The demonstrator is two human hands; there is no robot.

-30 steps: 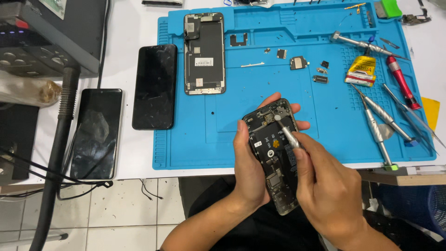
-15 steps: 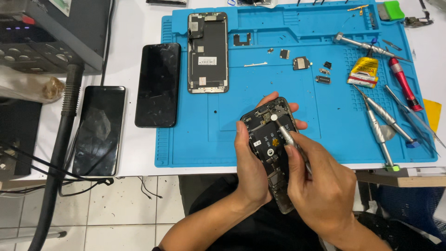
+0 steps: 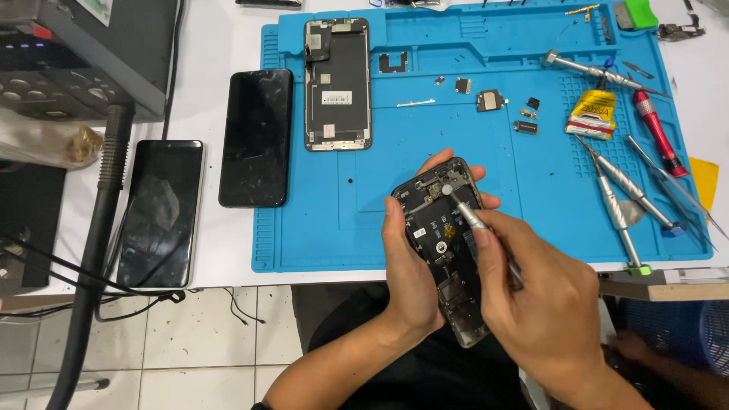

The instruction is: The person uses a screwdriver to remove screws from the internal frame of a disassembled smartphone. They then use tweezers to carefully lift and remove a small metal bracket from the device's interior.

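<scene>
Over the front edge of a blue mat [image 3: 531, 190] on a white surface [image 3: 220, 243], the left hand [image 3: 414, 266] grips an opened phone [image 3: 444, 250] by its side, insides facing up. The right hand [image 3: 539, 304] pinches a thin metal screwdriver [image 3: 467, 216], tip on the upper part. A slip could likely scratch components, or a loose screw could drop to the tiled floor [image 3: 197, 342].
</scene>
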